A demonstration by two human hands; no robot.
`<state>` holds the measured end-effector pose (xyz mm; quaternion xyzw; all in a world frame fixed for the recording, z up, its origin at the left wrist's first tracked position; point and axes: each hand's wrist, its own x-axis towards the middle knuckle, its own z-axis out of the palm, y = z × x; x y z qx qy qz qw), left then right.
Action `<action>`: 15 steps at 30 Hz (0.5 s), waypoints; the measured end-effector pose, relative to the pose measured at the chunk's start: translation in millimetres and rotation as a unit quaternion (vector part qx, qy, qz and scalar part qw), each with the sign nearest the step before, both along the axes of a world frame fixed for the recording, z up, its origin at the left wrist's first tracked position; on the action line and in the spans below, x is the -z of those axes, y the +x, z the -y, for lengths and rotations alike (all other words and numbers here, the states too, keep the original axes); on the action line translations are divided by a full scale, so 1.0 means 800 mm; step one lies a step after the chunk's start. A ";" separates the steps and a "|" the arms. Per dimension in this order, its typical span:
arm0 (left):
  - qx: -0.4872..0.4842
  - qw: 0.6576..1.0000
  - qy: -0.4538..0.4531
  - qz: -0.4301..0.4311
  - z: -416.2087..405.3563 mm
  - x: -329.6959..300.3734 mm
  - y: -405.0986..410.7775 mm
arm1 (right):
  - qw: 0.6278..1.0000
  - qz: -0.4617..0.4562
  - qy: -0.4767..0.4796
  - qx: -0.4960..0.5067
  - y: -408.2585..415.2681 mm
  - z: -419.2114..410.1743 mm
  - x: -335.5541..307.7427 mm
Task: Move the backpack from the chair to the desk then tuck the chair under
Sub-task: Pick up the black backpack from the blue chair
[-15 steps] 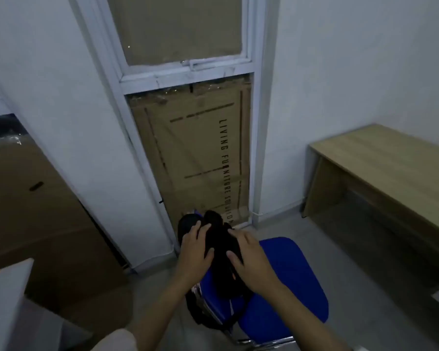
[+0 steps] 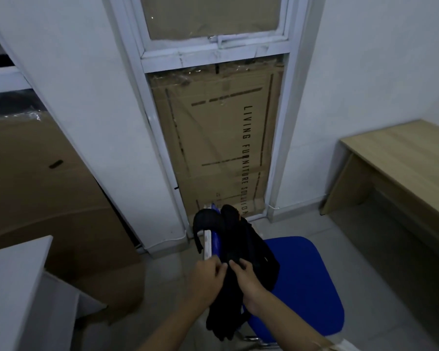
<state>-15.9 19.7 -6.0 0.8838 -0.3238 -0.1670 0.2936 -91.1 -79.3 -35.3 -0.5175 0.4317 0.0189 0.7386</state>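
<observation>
A black backpack point(image 2: 241, 252) hangs over the back of a blue chair point(image 2: 304, 279) low in the middle of the view. One strap loops over the backrest top. My left hand point(image 2: 208, 277) pinches the bag's fabric beside the chair's backrest. My right hand point(image 2: 246, 277) grips the fabric just to the right of it. The light wooden desk point(image 2: 401, 158) stands at the right against the white wall, apart from the chair.
A window frame backed by a printed cardboard panel point(image 2: 218, 143) is straight ahead. A large cardboard box point(image 2: 36, 188) leans at the left. A white cabinet corner point(image 2: 13, 287) sits at the lower left. Grey floor point(image 2: 370, 254) lies between chair and desk.
Both hands have slid down from the top of the backpack to its middle and closed on the fabric. The view has shifted so the desk sits farther right.
</observation>
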 end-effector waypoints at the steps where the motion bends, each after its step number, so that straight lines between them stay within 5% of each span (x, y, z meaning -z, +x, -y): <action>1: 0.017 1.000 0.012 -0.014 0.001 0.003 -0.009 | 1.000 -0.005 -0.001 0.009 -0.003 0.002 0.001; 5: 0.049 0.992 0.103 0.046 -0.006 -0.001 -0.025 | 0.998 -0.028 -0.045 0.015 -0.022 0.016 0.014; 8: 0.026 0.993 0.058 0.100 -0.011 -0.007 -0.016 | 0.997 -0.058 -0.040 0.023 -0.035 0.023 0.020; 12: -0.038 0.997 -0.028 0.063 -0.010 0.000 0.022 | 0.996 -0.085 0.008 0.026 -0.044 0.028 0.030; 15: -0.038 0.998 -0.025 -0.047 0.000 0.011 0.057 | 0.997 -0.074 0.018 0.027 -0.042 0.024 0.030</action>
